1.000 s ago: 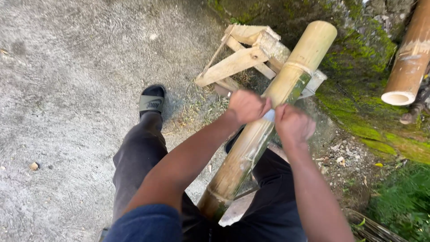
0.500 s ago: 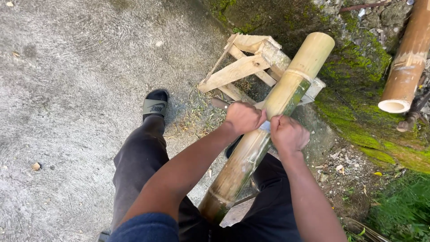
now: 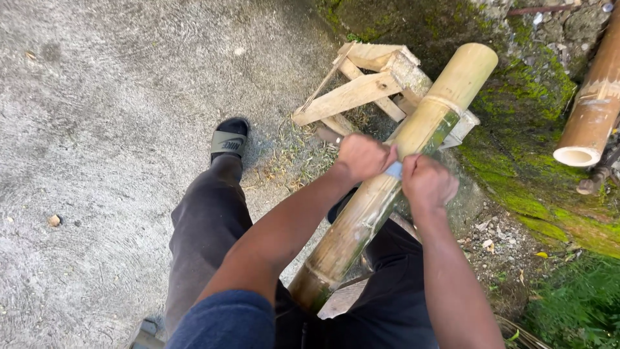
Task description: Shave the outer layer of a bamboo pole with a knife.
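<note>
Both hands slid down bamboo pole (image 3: 387, 187), left hand (image 3: 361, 157), right hand (image 3: 427, 184)

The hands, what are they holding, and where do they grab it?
Both fists grip a thin blade laid across the bamboo pole, the left hand at one end, the right hand at the other. Handles are hidden.

I see no packages, labels, signs or screens anywhere in my view. The only marking is a small white logo on the grey strap of my black sandal (image 3: 228, 143), left of centre in the frame.
</note>
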